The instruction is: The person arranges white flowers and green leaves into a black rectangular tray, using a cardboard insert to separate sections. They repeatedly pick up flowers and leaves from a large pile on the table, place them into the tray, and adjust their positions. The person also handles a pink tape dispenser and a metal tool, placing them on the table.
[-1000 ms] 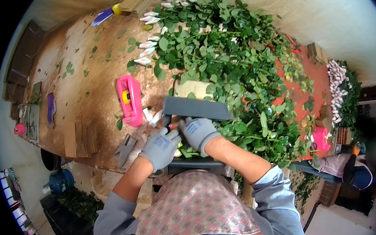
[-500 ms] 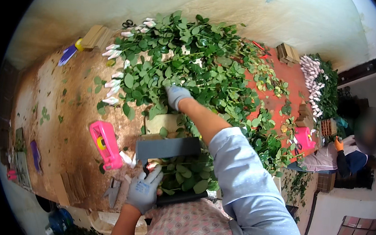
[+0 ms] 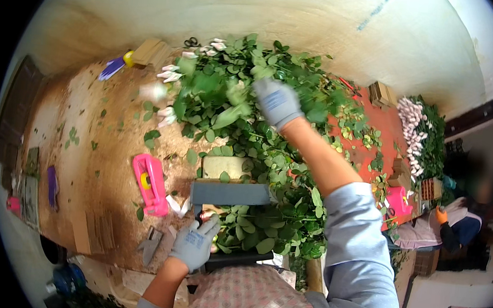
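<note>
Grey-gloved right hand (image 3: 277, 101) grasps a leafy green stem (image 3: 232, 116) toward one o'clock.
Grey-gloved left hand (image 3: 194, 243), toward seven, perhaps steadies a pinkish bud (image 3: 207, 214); its grip is unclear.

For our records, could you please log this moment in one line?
left hand: near grey board; right hand: at leafy stems; pink dispenser: on table

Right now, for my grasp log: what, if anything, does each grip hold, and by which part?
Right grip: apparently a leafy stem, exact place blurred. Left grip: cannot be told.
</note>
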A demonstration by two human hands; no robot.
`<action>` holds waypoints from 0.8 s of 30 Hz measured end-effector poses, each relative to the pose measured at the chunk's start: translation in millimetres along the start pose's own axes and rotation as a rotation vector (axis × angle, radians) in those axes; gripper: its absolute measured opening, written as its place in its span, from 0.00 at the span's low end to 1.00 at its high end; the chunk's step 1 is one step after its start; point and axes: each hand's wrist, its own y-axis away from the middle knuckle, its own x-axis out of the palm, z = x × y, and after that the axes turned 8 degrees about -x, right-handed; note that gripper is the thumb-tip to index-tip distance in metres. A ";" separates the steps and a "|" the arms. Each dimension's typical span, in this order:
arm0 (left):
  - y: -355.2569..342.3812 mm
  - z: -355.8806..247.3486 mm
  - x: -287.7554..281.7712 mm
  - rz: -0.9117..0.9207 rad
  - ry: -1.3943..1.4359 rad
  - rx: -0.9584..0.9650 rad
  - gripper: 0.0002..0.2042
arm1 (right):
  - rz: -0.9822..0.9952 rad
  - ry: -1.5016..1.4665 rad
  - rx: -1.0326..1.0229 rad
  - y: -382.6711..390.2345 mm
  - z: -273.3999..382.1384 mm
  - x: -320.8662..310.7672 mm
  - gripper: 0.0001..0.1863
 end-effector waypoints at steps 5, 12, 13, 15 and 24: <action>4.0 6.6 13.6 -0.047 -0.065 0.016 0.26 | -0.159 0.123 0.033 32.4 -59.8 -128.5 0.17; 10.3 15.9 32.6 -0.050 -0.003 0.002 0.26 | 0.166 -0.043 -0.133 186.6 28.3 -175.1 0.15; 8.7 14.4 31.2 -0.056 -0.016 0.012 0.27 | 0.281 -0.126 -0.105 211.8 37.5 -161.2 0.15; 7.6 13.1 28.0 -0.025 -0.022 0.006 0.27 | 0.456 -0.174 -0.119 248.3 54.3 -139.7 0.14; 5.4 12.3 21.6 0.056 0.037 -0.013 0.29 | 0.537 -0.067 -0.136 282.7 96.1 -88.3 0.11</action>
